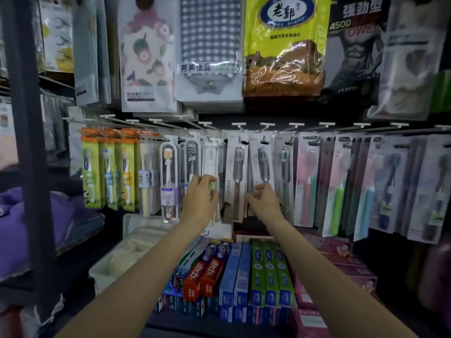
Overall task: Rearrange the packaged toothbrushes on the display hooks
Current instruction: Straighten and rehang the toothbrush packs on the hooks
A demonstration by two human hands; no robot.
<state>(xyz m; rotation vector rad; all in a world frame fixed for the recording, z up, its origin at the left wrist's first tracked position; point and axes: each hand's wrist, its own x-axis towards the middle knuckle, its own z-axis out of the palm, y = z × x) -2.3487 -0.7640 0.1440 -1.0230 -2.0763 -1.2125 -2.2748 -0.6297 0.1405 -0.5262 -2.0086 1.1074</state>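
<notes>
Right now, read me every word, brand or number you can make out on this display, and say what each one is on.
"老郭": yellow bag
"尚美优品": checked towel pack
"强劲型" and "4500": black pack
"中华": red toothpaste box
"SS": pink toothbrush pack
Toothbrush packs at the left hand and right hand, and the other boxes: print too small or blurred.

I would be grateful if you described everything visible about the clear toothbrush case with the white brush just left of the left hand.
The clear toothbrush case is a tall, rounded capsule of transparent plastic, hanging upright from a display hook. Inside stands a white brush, bristles up with a yellowish head. A purple-and-white label wraps its lower half. It hangs just left of the left hand, which seems not to touch it.
</notes>
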